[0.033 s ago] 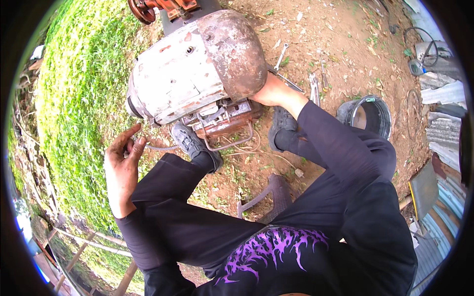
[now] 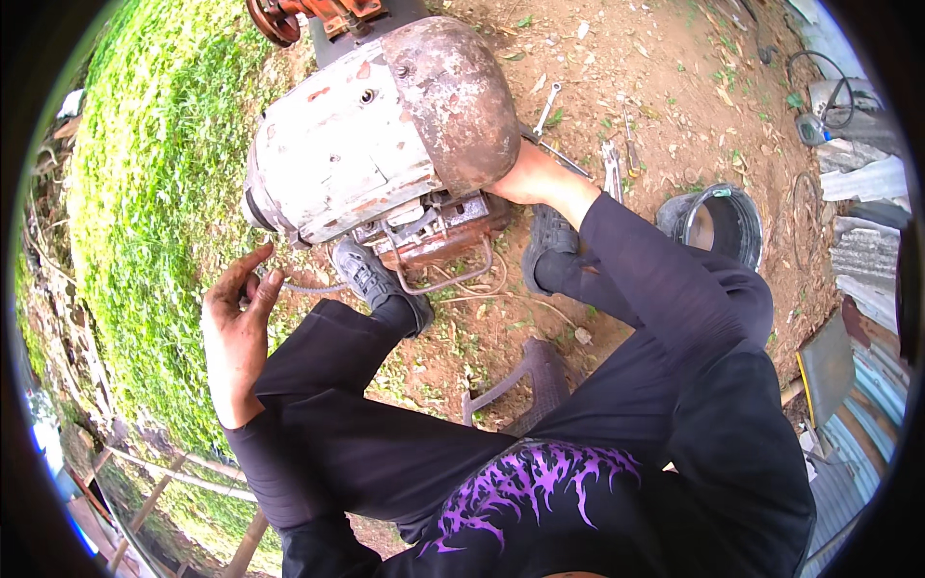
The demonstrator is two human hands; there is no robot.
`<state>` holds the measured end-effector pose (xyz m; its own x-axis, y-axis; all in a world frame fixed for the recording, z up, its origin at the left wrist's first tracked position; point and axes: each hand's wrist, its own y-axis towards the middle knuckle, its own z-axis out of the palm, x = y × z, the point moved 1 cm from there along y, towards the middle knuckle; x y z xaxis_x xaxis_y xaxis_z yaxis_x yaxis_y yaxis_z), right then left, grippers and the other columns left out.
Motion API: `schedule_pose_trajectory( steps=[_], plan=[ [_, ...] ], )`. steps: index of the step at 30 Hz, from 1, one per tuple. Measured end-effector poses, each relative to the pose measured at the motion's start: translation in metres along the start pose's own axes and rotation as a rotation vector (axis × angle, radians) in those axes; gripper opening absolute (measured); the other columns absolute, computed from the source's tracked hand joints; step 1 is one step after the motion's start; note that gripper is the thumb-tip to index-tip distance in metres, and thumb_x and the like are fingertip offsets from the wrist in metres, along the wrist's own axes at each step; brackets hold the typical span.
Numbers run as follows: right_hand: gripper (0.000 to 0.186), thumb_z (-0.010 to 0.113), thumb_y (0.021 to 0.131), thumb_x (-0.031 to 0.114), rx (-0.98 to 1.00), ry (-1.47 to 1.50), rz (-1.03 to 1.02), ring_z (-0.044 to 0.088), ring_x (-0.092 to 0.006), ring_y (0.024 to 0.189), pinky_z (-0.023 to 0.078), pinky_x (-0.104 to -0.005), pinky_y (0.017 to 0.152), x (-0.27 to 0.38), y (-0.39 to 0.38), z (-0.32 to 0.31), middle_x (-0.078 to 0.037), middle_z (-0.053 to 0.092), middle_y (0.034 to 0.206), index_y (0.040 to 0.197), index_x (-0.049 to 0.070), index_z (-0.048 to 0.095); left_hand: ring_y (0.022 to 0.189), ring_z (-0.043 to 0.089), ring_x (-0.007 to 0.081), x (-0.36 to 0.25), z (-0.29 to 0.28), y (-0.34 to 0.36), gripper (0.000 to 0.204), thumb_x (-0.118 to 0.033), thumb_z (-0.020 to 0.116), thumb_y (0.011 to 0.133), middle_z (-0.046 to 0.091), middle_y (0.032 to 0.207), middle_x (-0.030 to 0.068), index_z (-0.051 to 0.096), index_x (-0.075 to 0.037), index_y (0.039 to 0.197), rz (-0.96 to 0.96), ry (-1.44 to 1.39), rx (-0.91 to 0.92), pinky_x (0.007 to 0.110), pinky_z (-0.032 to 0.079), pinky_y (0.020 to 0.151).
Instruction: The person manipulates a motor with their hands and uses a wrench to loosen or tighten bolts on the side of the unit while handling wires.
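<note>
A large electric motor (image 2: 337, 144) with flaking whitish paint lies at the upper middle, above a rusty base (image 2: 453, 241) with a bent metal bar. Its rounded, rust-brown end cover (image 2: 458, 106) points to the right. My right hand (image 2: 541, 178) reaches against the lower right side of that cover. The cover hides its fingers, so I cannot see what they grip. My left hand (image 2: 237, 332), its fingers blackened with grime, is raised above my left thigh, near the motor's left end but apart from it. Its index finger stretches out and its thumb stands away, holding nothing visible.
Wrenches (image 2: 613, 171) and a thin-shafted tool (image 2: 631, 144) lie on the dirt right of the motor. A dark bucket (image 2: 756, 231) stands beside my right knee. An orange-red machine (image 2: 337, 8) with a wheel sits beyond. Corrugated sheets (image 2: 867, 255) line the right; grass grows left.
</note>
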<state>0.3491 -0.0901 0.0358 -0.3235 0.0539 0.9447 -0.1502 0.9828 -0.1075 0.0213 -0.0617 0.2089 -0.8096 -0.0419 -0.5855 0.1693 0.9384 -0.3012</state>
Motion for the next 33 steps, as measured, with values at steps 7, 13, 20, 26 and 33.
schedule_pose_trajectory(
  steps=[7, 13, 20, 26, 33],
  plan=[
    [0.050, 0.062, 0.077, -0.003, -0.034, 0.029, 0.050, 0.047, -0.0295, 0.121, 0.035, -0.0374, 0.104, -0.050, 0.009, 0.019, -0.023, 0.054, 0.126, 0.125, -0.008, 0.048, 0.062, 0.034, 0.0060, 0.000, 0.008, 0.003, 0.036, -0.018, 0.071, 0.087, 0.036, 0.068, -0.0059, 0.066, -0.005, 0.120, 0.009, 0.097, 0.060, 0.022, 0.031, 0.057],
    [0.057, 0.064, 0.071, -0.014, -0.129, 0.232, 0.055, 0.050, -0.0263, 0.118, 0.038, -0.0342, 0.103, -0.036, 0.009, 0.028, -0.025, 0.054, 0.126, 0.124, -0.012, 0.044, 0.060, 0.032, 0.0052, -0.002, 0.014, 0.002, 0.034, -0.015, 0.071, 0.087, 0.034, 0.065, -0.0070, 0.066, -0.003, 0.118, -0.023, 0.101, 0.103, 0.022, 0.029, 0.054],
    [0.061, 0.069, 0.066, -0.018, -0.145, 0.618, 0.113, 0.053, -0.0186, 0.110, 0.045, -0.0313, 0.095, -0.024, 0.005, 0.026, -0.019, 0.059, 0.122, 0.123, -0.010, 0.048, 0.057, 0.030, 0.0046, -0.001, 0.026, 0.004, 0.031, -0.018, 0.070, 0.088, 0.032, 0.062, -0.0074, 0.067, -0.002, 0.115, -0.062, 0.113, 0.172, 0.024, 0.027, 0.052],
    [0.056, 0.070, 0.071, -0.013, -0.115, 0.533, 0.117, 0.054, -0.0185, 0.110, 0.044, -0.0321, 0.096, 0.004, -0.001, 0.018, -0.017, 0.061, 0.121, 0.124, -0.006, 0.052, 0.054, 0.030, 0.0050, -0.005, 0.038, -0.004, 0.030, -0.018, 0.070, 0.088, 0.033, 0.058, -0.0061, 0.068, -0.003, 0.113, -0.108, 0.189, 0.333, 0.025, 0.028, 0.050],
    [0.040, 0.069, 0.078, 0.001, -0.158, 0.326, 0.078, 0.061, -0.0220, 0.100, 0.047, -0.0310, 0.088, -0.044, 0.002, 0.034, -0.014, 0.067, 0.112, 0.117, 0.000, 0.060, 0.047, 0.034, 0.0104, -0.009, 0.069, -0.016, 0.028, -0.020, 0.072, 0.085, 0.039, 0.050, 0.0033, 0.070, -0.003, 0.107, 0.011, 0.201, 0.465, 0.031, 0.032, 0.047]
  ],
)
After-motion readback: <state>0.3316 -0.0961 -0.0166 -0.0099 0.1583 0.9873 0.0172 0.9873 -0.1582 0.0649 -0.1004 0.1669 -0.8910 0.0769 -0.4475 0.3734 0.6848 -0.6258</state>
